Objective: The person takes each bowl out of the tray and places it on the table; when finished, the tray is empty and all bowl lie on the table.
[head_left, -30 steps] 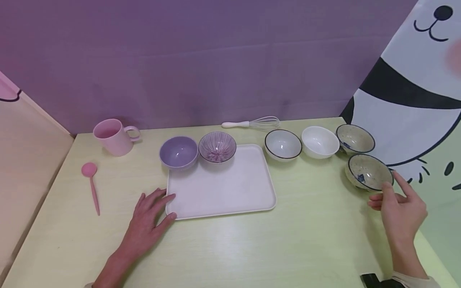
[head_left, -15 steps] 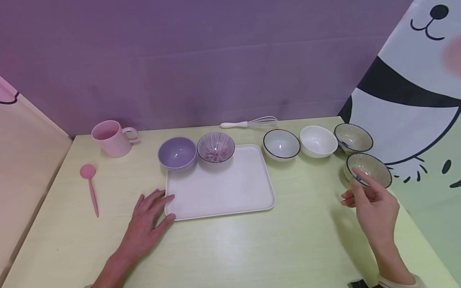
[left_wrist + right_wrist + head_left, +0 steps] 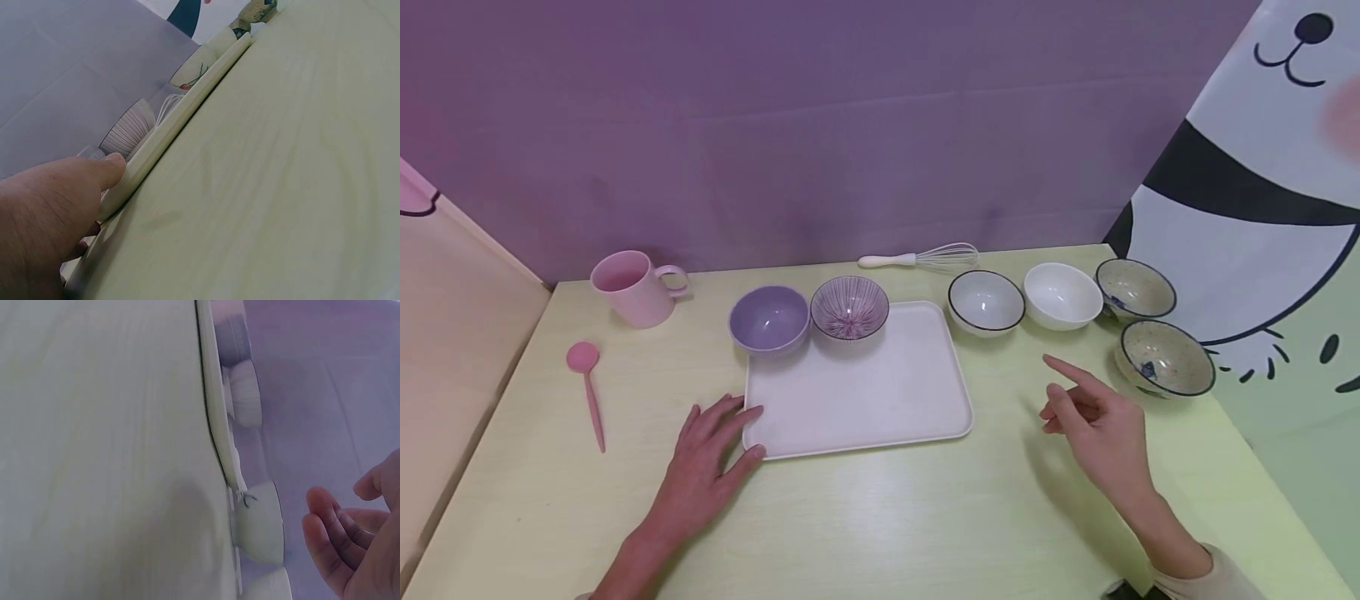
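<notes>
My left hand (image 3: 709, 454) rests at the front-left corner of a white rectangular tray (image 3: 865, 400), with its fingers spread. In the left wrist view, the thumb (image 3: 109, 170) lies against the tray's rim. A plain purple bowl (image 3: 770, 321) and a purple-striped bowl (image 3: 850, 308) stand at the tray's back left. My right hand (image 3: 1105, 429) hovers over the table right of the tray, holding nothing; its index finger extends and the others bend loosely. Nearest to it is a speckled, dark-rimmed bowl (image 3: 1180, 358). A similar speckled bowl (image 3: 1138, 287) stands behind that one.
A dark-rimmed white bowl (image 3: 987, 302) and a plain white bowl (image 3: 1063, 296) stand right of the tray. Behind them lies a whisk (image 3: 917, 257) by the table's back edge. Far left are a pink mug (image 3: 636, 292) and a pink spoon (image 3: 592, 400). A purple backdrop (image 3: 775, 150) rises behind.
My right hand has moved left, away from the front speckled bowl, to over the table nearer the tray. The left hand has stayed at the tray's corner.
</notes>
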A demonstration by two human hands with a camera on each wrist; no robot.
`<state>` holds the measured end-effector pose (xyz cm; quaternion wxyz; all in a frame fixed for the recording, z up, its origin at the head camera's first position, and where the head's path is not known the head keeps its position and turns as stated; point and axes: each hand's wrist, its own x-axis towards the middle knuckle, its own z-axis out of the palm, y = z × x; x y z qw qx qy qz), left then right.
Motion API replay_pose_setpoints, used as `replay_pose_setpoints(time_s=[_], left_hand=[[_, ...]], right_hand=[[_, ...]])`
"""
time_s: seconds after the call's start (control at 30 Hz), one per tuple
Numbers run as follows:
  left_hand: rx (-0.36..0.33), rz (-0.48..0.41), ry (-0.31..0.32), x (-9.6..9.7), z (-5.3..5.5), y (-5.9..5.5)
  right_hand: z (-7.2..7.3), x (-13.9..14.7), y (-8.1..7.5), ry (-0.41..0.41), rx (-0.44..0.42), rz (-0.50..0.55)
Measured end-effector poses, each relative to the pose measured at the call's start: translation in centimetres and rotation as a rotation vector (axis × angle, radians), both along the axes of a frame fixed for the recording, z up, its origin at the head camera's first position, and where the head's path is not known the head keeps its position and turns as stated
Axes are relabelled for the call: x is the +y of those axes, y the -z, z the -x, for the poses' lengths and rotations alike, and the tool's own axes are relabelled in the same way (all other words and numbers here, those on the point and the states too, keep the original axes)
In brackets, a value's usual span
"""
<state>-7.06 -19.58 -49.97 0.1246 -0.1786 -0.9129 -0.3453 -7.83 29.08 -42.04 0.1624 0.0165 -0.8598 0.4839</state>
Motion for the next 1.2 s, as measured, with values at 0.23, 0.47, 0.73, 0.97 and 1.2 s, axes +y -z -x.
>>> replay_pose_setpoints(time_s=[0.23,0.47,0.73,0.97,1.2], left_hand=[[-0.006,-0.003,-0.001,-0.1,0.0,0.1],[-0.007,-0.010,0.000,0.0,0.0,0.0],[-0.006,-0.003,-0.002,-0.1,-0.1,0.0],[-0.003,0.003,-0.002,-0.1,-0.1,0.1],[-0.006,-0.002,0.000,-0.1,-0.1,0.1]], right_hand=[[0.6,-2.4,0.5,-0.103,-0.002,-0.029],[1.2,-4.6,0.7,-0.180,-0.036,-0.044],[2.3,-6.9,1.2,-0.242,-0.057,-0.011],[3.4,-8.6,1.1,-0.289,-0.104,-0.009],[5.1,-10.2,1.3,-0.336,-0.172,-0.079]])
